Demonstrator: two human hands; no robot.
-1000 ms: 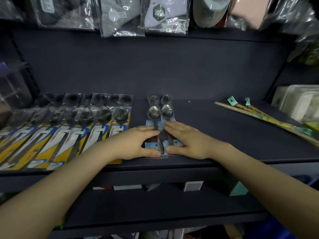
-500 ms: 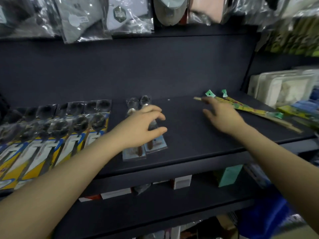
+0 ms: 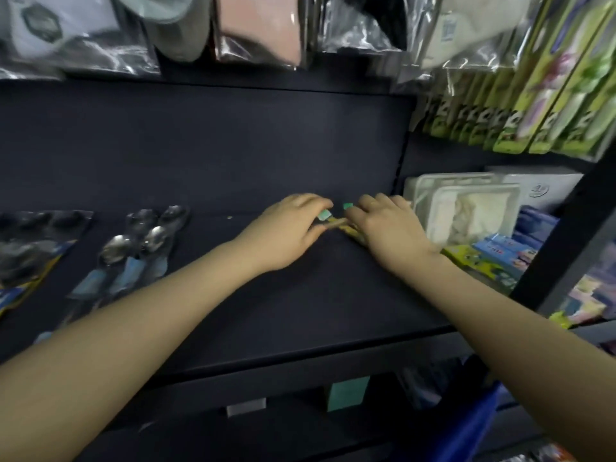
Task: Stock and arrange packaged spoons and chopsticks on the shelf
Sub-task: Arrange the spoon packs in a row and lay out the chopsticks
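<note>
On the dark shelf [image 3: 300, 295], both hands meet at the packaged chopsticks [image 3: 336, 223], a yellow-green pack with teal tags at its far end. My left hand [image 3: 286, 231] pinches the tagged end. My right hand [image 3: 386, 225] lies over the rest of the pack and hides most of it. Two clear packs of metal spoons with blue cards [image 3: 133, 251] lie at the left, apart from both hands. Yellow-and-blue spoon packs [image 3: 23, 261] show at the far left edge.
Bagged goods hang above the shelf [image 3: 250, 31]. Green carded packs [image 3: 550, 95] hang at the upper right. White trays [image 3: 466, 208] and colourful boxes [image 3: 493, 258] fill the neighbouring bay behind a dark upright post [image 3: 560, 245]. A lower shelf holds small boxes [image 3: 346, 393].
My view has swung right. My left hand left the spoon packs and crossed to the chopsticks. My right hand has closed over the chopsticks, which it was only touching before.
</note>
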